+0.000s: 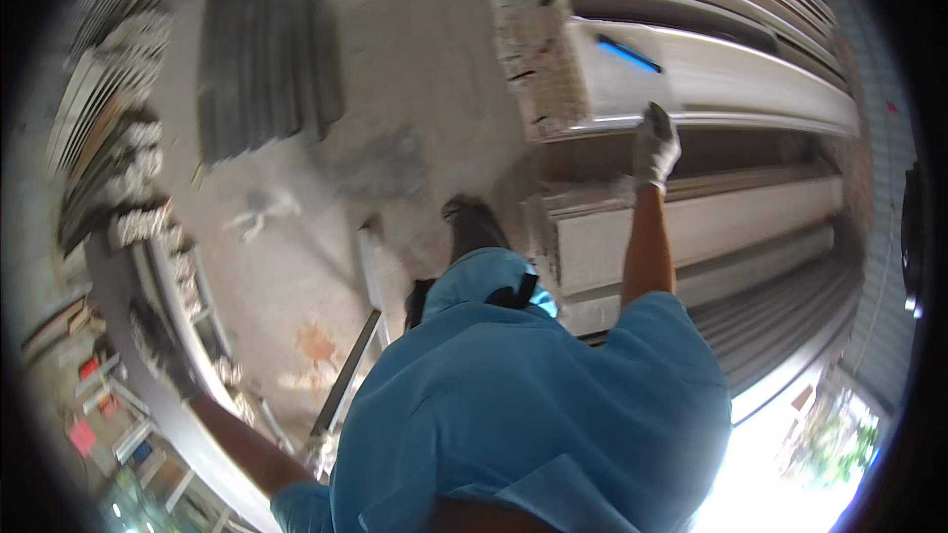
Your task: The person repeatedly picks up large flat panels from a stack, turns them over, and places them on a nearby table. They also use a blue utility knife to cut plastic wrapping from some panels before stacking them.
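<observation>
My right hand point(657, 150), in a white glove with grey fingers, reaches out to the right. Its fingers look closed at the lower edge of a long pale panel point(731, 64); what they hold, if anything, cannot be made out. Just beyond the fingertips a slim blue-and-black strip point(629, 53) shows against a pale patch on that panel. At the lower left my left hand point(161, 347), in a dark glove, lies against or just over a long grey board point(123, 301). Motion smears its fingers, so its grip is unclear.
Stacked long profiles fill the right side, with more pale panels point(701, 227) below. Dark strips point(265, 49) lie on the floor ahead. Bundled profiles point(99, 118) line the left. A metal bar point(348, 375) stands near my left side. Daylight enters at lower right.
</observation>
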The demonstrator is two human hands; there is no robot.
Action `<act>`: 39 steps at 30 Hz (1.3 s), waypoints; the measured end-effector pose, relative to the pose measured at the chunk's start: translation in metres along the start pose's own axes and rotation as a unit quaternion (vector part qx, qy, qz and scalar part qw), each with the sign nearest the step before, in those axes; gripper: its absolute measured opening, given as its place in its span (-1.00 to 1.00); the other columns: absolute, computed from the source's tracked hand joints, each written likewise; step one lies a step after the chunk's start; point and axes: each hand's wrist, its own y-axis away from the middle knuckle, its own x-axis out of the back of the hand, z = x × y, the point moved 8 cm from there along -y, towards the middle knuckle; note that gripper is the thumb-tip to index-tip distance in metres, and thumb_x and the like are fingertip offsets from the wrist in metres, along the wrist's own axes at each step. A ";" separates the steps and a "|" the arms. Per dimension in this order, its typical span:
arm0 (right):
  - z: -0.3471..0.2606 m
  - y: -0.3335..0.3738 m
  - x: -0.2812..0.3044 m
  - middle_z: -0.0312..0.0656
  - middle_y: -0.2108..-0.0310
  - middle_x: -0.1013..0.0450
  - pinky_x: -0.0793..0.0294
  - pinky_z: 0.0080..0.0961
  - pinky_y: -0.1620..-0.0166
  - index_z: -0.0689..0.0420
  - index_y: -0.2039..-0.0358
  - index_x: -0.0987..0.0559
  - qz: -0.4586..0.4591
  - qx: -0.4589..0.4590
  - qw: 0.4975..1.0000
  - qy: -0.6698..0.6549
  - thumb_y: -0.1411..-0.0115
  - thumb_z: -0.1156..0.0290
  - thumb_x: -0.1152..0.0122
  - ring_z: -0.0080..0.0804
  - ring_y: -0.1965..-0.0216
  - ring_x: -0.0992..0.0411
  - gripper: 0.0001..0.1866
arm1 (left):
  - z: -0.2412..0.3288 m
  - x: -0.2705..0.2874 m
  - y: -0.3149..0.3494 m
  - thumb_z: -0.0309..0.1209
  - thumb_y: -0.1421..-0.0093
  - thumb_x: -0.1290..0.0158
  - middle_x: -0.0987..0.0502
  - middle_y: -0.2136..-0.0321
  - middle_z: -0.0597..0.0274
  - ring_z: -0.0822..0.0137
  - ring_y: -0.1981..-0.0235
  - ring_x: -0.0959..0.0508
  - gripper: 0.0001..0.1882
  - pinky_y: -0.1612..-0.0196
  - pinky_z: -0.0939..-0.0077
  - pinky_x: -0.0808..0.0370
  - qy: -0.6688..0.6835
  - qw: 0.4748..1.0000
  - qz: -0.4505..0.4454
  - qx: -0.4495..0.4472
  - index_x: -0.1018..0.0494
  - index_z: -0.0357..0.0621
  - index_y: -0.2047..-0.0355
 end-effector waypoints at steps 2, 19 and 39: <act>-0.001 -0.014 0.001 -0.09 0.19 -0.59 -0.51 -0.37 0.05 0.01 0.08 -0.62 0.016 -0.033 0.999 -0.013 -0.20 0.24 -0.22 -0.23 0.17 -0.56 -0.70 | -0.012 -0.003 -0.002 -0.21 -0.37 0.10 -0.31 -0.22 -0.09 -0.06 -0.23 -0.29 -0.49 -0.28 0.16 -0.21 -0.043 0.997 -0.026 0.062 -0.28 -0.25 -0.22; 0.117 -0.188 -0.175 0.10 -0.06 -0.44 -0.25 -0.07 -0.22 0.09 -0.19 -0.42 -0.197 0.311 0.902 0.225 0.00 0.63 0.01 0.06 -0.08 -0.39 -0.35 | 0.014 0.037 0.080 -0.20 -0.22 -0.07 -0.34 -0.19 -0.01 -0.04 -0.21 -0.32 -0.41 -0.24 0.05 -0.24 -0.095 0.978 -0.016 0.187 -0.24 0.14 -0.27; -0.172 0.280 -0.220 -0.43 0.46 -0.34 -0.33 -0.67 0.46 0.00 -0.03 -0.43 -0.668 -0.038 0.735 -0.109 -0.22 0.05 -0.18 -0.67 0.51 -0.33 -0.55 | 0.220 0.006 0.271 -0.25 -0.12 -0.20 -0.55 0.10 0.17 0.07 0.00 -0.49 -0.69 -0.04 0.17 -0.41 0.281 0.908 -0.153 0.270 -0.54 -0.03 0.12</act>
